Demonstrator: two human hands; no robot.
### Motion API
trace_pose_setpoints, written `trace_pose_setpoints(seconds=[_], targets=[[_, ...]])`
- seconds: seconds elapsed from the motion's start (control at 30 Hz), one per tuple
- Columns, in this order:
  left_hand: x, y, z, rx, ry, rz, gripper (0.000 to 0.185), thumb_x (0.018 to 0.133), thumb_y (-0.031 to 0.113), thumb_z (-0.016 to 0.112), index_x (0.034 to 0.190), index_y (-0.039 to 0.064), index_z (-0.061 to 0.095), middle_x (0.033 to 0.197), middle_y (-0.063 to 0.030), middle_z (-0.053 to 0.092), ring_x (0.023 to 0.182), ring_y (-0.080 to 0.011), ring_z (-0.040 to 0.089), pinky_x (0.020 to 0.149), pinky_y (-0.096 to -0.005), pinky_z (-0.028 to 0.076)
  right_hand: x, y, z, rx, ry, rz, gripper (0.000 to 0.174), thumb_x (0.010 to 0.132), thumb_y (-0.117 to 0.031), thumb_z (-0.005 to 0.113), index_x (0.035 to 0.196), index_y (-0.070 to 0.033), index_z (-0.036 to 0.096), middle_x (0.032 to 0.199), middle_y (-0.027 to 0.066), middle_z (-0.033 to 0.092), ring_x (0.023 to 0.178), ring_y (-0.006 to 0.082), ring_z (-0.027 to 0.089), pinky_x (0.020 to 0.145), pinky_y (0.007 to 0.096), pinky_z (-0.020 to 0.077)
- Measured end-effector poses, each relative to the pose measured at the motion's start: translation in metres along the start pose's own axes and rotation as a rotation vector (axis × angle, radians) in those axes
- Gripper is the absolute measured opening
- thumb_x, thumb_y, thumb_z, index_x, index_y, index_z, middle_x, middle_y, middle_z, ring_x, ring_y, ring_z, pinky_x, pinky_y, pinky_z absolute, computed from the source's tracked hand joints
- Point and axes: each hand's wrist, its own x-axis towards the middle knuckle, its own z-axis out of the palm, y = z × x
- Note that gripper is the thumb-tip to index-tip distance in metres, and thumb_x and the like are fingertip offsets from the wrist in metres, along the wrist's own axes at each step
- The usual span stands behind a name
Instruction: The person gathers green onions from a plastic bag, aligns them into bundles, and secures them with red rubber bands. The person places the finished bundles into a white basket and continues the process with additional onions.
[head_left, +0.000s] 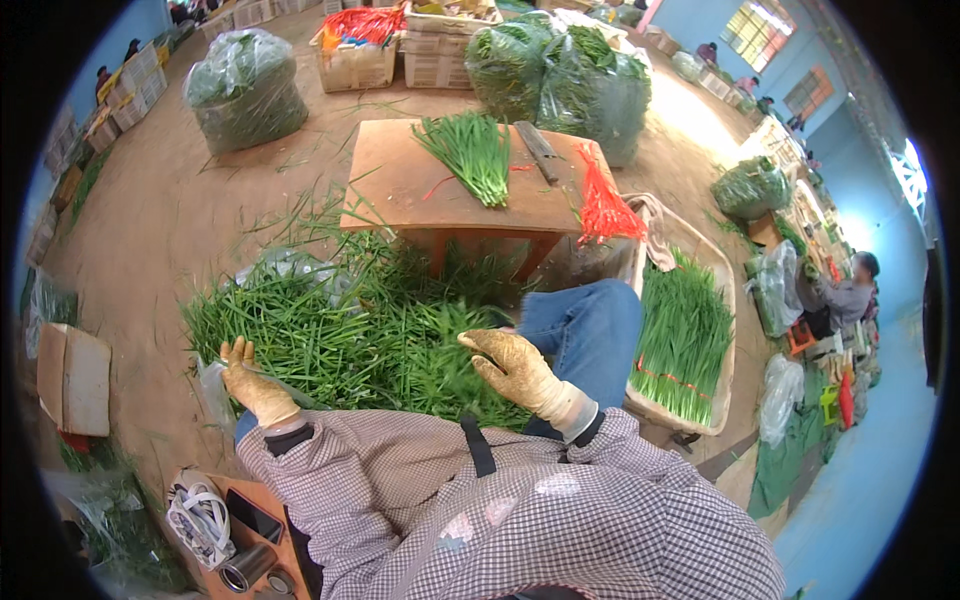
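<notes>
A large heap of loose green leaf blades (360, 345), likely garlic chives, lies before me. My left hand (255, 382), in a stained cream glove, rests at the heap's left edge beside clear plastic film (216, 386), fingers apart. Above the heap's right side, my right hand (517, 367) wears a similar glove, its thumb apart from the fingers and nothing seen between them. Some blades beneath it are blurred. On the low wooden table (390, 180) ahead lie a fanned bunch of chives (472, 157), a broad-bladed knife (536, 150) and red ties (604, 199).
A pale crate (724, 375) at my right holds chives bound with a red tie; a cloth (654, 229) hangs over its rim. Bagged greens (244, 94) stand farther off. Behind my left arm, a stool (300, 562) carries a phone (255, 516) and a metal cup (247, 566). A person (847, 296) sits far right.
</notes>
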Motion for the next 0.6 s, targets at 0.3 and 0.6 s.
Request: trace_pose_setpoints(seconds=[0.3, 0.6], targets=[[0.019, -0.053, -0.015, 0.072, -0.029, 0.376, 0.044, 0.094, 0.017, 0.058, 0.129, -0.007, 0.050, 0.121, -0.0212, 0.063, 0.106, -0.0283, 0.063, 0.098, -0.0397, 0.046, -0.019, -0.025, -0.067, -0.008, 0.215, -0.218, 0.026, 0.089, -0.005, 0.062, 0.115, -0.002, 0.065, 0.113, 0.0151, 0.068, 0.101, 0.0320, 0.066, 0.088, 0.0416, 0.0518], [0.020, -0.043, 0.003, 0.434, 0.002, 0.284, 0.042, 0.094, 0.023, 0.053, 0.119, -0.010, 0.059, 0.121, -0.0227, 0.064, 0.109, -0.0313, 0.062, 0.096, -0.0404, 0.046, -0.077, 0.014, -0.109, 0.109, 0.630, 0.155, 0.010, 0.092, -0.007, 0.062, 0.100, -0.002, 0.066, 0.099, 0.0118, 0.071, 0.091, 0.0293, 0.069, 0.081, 0.0376, 0.0539]])
